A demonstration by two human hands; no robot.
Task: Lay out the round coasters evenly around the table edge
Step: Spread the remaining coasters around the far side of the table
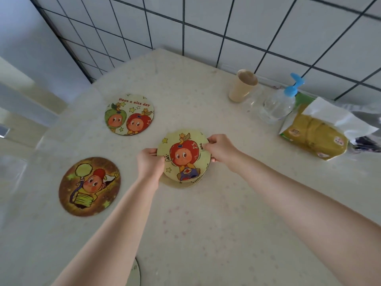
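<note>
Between my forearms, a round coaster is cut by the bottom edge, half behind my left arm. Can't count the stack under my hands. Tissue pack label right of them unreadable.

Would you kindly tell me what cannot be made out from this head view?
- How many coasters sit in the stack: the top coaster and both hands, left hand and right hand, cover it.
- Coaster at the bottom edge: mostly hidden by the left forearm and frame.
- Tissue pack print: too blurred.
</note>
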